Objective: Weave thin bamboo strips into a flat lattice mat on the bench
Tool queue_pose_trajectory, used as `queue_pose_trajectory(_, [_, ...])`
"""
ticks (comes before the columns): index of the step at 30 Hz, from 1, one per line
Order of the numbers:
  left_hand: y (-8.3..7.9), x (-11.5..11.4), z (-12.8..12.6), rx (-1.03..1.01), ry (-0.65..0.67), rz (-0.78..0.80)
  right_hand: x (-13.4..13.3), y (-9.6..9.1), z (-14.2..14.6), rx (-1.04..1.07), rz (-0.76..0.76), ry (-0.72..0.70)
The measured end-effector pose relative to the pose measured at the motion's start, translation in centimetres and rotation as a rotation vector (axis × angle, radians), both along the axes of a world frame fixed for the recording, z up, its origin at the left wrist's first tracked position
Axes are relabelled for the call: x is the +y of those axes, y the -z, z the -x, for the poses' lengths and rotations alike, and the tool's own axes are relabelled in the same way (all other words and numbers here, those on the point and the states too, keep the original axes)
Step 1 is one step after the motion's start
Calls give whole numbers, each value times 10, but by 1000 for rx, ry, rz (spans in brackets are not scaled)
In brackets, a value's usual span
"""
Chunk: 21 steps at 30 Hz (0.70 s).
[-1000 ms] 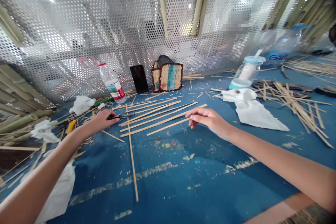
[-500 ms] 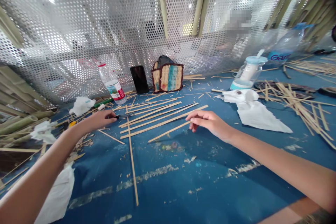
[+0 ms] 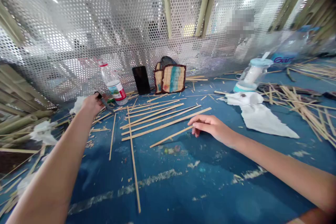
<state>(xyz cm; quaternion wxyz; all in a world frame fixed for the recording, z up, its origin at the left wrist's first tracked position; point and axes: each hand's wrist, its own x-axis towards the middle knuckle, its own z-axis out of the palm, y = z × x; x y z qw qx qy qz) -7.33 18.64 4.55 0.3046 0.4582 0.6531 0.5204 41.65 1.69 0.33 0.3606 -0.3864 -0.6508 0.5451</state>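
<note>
Knife (image 3: pixel 105 102) with the dark handle is now lifted off the bench (image 3: pixel 183 182) in your left hand (image 3: pixel 91 103), fingers closed around it, near the bottle (image 3: pixel 113 84); your right hand (image 3: pixel 210 127), fingers loosely open, touches a bamboo strip (image 3: pixel 170 136).
</note>
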Motion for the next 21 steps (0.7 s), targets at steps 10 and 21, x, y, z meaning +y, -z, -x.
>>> queue_pose_trajectory(10, [2, 33, -16, -160, -26, -89, 2, 1, -1, -10, 23, 17])
queue_pose_trajectory(21, [6, 64, -23, -126, 20, -161, 6, 5, -1, -22, 39, 41])
